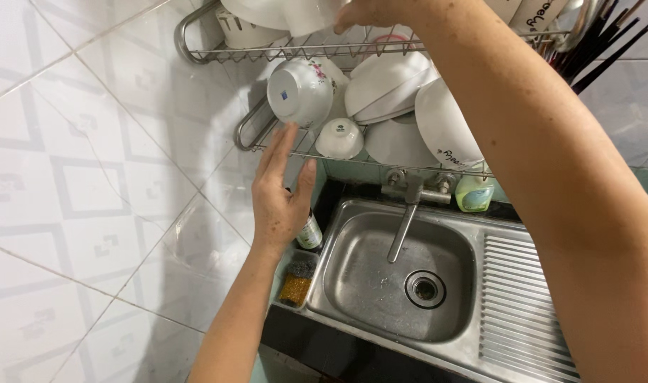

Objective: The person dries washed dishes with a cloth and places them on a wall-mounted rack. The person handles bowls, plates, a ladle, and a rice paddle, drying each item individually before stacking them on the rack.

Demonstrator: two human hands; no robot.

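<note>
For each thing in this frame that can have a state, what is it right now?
Left hand: open, fingers spread, just below the flowered bowl, holding nothing.
Right hand: on a white dish on the upper rack; grip hidden.
Flowered bowl: tipped on its side on the lower rack.
Small bowl: upside down.
Sink: empty, drain open.
Tap: no water running.
Soap bottle: upright.
</note>
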